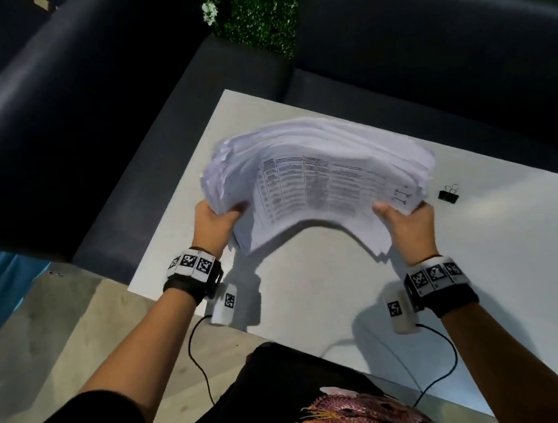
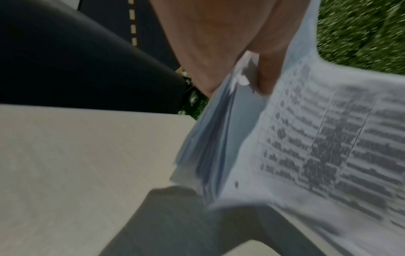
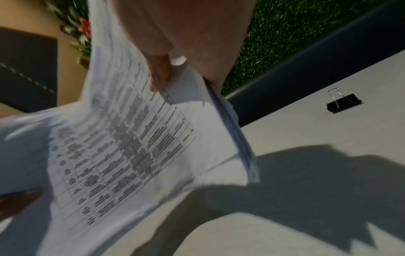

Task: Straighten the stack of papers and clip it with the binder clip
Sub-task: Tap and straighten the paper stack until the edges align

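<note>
A thick, uneven stack of white papers (image 1: 316, 186) with a printed table on top hangs in the air above the white table (image 1: 314, 293), bowed upward in the middle. My left hand (image 1: 214, 219) grips its left edge and my right hand (image 1: 404, 219) grips its right edge, thumbs on top. The sheets are fanned out of line at both ends (image 2: 210, 147) (image 3: 236, 138). A black binder clip (image 1: 448, 190) with silver handles lies on the table just right of the stack, untouched (image 3: 344, 103).
A black sofa (image 1: 88, 110) wraps around the table's far and left sides. Green artificial foliage (image 1: 260, 10) stands behind it. Cables (image 1: 200, 357) trail from my wrist cameras over the table's near edge.
</note>
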`<state>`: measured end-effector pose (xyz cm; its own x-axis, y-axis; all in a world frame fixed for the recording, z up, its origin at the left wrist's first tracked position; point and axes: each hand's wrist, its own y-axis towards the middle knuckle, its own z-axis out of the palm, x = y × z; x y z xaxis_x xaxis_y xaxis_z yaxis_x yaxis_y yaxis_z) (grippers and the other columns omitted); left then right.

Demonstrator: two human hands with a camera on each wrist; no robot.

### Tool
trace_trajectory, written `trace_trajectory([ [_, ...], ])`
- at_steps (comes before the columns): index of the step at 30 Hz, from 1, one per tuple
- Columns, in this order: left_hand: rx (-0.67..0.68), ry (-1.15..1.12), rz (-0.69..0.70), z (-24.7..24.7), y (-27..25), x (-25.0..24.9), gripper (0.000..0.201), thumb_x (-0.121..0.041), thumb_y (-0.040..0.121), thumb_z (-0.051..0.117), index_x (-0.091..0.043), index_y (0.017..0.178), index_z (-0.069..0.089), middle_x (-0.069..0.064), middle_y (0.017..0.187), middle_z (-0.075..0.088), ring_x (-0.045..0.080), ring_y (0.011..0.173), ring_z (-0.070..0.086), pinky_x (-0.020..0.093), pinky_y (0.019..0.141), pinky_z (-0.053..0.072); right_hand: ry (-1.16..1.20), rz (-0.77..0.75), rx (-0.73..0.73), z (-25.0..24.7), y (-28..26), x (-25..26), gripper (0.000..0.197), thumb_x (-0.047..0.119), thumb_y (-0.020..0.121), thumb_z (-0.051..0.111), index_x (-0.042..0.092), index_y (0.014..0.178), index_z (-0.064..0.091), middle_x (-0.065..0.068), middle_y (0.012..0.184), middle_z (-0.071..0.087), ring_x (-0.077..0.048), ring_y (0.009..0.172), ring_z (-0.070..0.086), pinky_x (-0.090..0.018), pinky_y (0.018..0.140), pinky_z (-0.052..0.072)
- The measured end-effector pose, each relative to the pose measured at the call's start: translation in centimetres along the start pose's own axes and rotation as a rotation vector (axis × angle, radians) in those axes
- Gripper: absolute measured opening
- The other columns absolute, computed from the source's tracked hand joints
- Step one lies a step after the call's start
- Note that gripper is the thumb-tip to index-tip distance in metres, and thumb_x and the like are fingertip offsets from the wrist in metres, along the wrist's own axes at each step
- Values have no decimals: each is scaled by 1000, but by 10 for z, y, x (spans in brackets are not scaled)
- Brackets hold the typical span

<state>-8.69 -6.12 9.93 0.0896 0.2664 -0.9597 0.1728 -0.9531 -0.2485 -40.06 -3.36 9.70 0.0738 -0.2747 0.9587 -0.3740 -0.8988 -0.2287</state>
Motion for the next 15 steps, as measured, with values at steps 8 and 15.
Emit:
trace_trajectory([
  [8,-48,32,-9,-3,-21,34,42,7,68,79,-24,91,62,-13,82,69,-7,73,67,13,68,55,-134,-72,196,-11,-21,-26,37,2,76,70,7,111,58,-1,101,67,-5,92,65,-21,81,53],
  [15,-90,49,109,7,-8,18,41,13,73,72,-12,101,55,-4,90,65,-18,75,62,4,70,49,-132,-38,83,2,-6,-17,24,-9,86,54,13,95,59,2,81,62,11,59,57,-15,53,49],
])
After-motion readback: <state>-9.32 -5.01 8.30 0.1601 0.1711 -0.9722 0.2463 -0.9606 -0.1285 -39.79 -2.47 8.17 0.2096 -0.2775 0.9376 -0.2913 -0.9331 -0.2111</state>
